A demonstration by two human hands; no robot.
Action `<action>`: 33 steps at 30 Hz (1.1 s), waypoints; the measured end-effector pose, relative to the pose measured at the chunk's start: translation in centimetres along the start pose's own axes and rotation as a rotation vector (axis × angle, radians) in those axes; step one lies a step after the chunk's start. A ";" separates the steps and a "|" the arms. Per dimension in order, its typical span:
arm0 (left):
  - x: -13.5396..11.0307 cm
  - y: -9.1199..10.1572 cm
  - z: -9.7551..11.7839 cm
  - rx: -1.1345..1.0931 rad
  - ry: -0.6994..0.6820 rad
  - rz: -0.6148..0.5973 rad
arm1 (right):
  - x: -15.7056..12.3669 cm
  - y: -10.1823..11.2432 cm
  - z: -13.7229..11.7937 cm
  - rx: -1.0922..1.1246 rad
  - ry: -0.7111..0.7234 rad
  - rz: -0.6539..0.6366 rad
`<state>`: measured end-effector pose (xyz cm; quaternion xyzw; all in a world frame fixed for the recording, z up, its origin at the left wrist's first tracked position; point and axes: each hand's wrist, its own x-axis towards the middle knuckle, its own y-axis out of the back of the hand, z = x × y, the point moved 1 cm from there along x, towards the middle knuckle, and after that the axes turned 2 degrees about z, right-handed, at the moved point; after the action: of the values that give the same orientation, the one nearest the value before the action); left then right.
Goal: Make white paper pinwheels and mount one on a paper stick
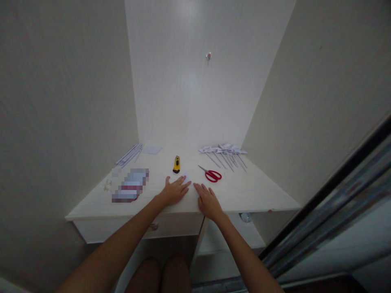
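Observation:
On the white desk (171, 203), my left hand (176, 191) lies flat with its fingers spread, over a small piece of white paper (185, 179) that it partly covers. My right hand (207, 200) rests just to the right, palm down, fingers stretched out near the paper's edge. A yellow utility knife (176, 164) lies beyond my left hand. Red-handled scissors (211, 175) are a little beyond my right hand, their blades pointing to the far left. Whatever is beneath my left palm is hidden.
Folded paper pinwheel-like shapes on thin sticks (226, 150) are heaped at the back right. Several rolled paper sticks (131, 154) and a paper square (152, 150) lie at the back left. A blurred-out object (131, 185) is at left. Walls enclose the desk; a drawer (177, 226) is below.

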<state>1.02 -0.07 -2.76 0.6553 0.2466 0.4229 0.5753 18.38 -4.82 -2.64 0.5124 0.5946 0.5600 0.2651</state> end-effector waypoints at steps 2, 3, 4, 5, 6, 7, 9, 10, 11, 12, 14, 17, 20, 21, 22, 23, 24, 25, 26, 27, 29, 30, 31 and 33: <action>0.1 0.2 0.1 -0.006 0.001 -0.021 | 0.7 -0.1 -0.2 -0.017 -0.015 -0.016; 0.1 0.3 0.1 -0.009 0.000 -0.030 | 1.0 -0.1 -0.3 -0.025 -0.022 -0.025; 0.1 0.3 0.1 -0.011 0.002 -0.036 | 1.3 -0.1 -0.4 -0.031 -0.026 -0.031; 0.1 0.3 0.2 -0.013 0.005 -0.039 | 1.5 -0.1 -0.4 -0.035 -0.026 -0.036; 0.0 0.3 0.2 -0.015 0.007 -0.036 | 1.7 -0.1 -0.5 -0.036 -0.018 -0.038; 0.0 0.3 0.2 -0.016 0.011 -0.030 | 1.7 0.0 -0.5 -0.038 -0.008 -0.038; 0.0 0.1 0.3 -0.021 0.026 -0.010 | 1.7 0.0 -0.4 -0.044 0.004 -0.036; 0.0 0.0 0.3 -0.025 0.035 -0.002 | 1.6 0.1 -0.4 -0.050 0.004 -0.035; 0.0 0.0 0.3 -0.029 0.045 0.005 | 1.6 0.1 -0.4 -0.058 0.002 -0.035; 0.0 -0.1 0.3 -0.032 0.056 0.010 | 1.5 0.2 -0.5 -0.069 0.000 -0.034; 0.1 -0.2 0.4 -0.034 0.070 0.017 | 1.5 0.3 -0.9 -0.101 0.004 -0.030; 0.3 -0.2 0.3 -0.038 0.090 0.019 | 1.7 0.4 -2.1 -0.168 -0.003 -0.015; 0.3 -0.2 0.2 -0.055 0.113 0.029 | 2.1 0.3 -3.5 -0.206 -0.025 0.006; 0.4 -0.2 0.2 -0.061 0.117 0.035 | 2.2 0.3 -3.9 -0.208 -0.026 0.009; 0.4 -0.2 0.1 -0.065 0.121 0.045 | 2.2 0.2 -4.2 -0.205 -0.025 0.009; 0.5 -0.2 0.1 -0.069 0.127 0.059 | 2.2 0.2 -4.3 -0.199 -0.023 0.009; 0.6 -0.2 0.0 -0.071 0.133 0.079 | 2.2 0.1 -4.3 -0.192 -0.021 0.013; 0.8 -0.2 0.0 -0.072 0.135 0.105 | 2.2 0.0 -4.1 -0.192 -0.020 0.017; 1.1 -0.2 0.0 -0.071 0.136 0.132 | 2.2 -0.1 -3.8 -0.179 -0.020 0.028; 1.4 -0.2 -0.1 -0.069 0.132 0.155 | 2.2 -0.3 -3.4 -0.121 -0.024 0.054; 2.2 -0.4 -0.2 -0.074 0.109 0.171 | 2.7 -0.5 -2.0 0.083 -0.043 0.135; 2.6 -0.6 -0.2 -0.084 0.091 0.163 | 3.2 -0.6 -1.2 0.256 -0.070 0.194; 3.1 -0.8 -0.3 -0.097 0.075 0.151 | 3.8 -0.6 -0.3 0.337 -0.095 0.226; 3.8 -1.1 -0.4 -0.117 0.053 0.132 | 5.5 -0.8 1.4 0.404 -0.156 0.264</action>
<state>2.81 3.49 -2.81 0.6239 0.1929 0.4906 0.5770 17.57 0.81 -2.29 0.6701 0.6001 0.4181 0.1268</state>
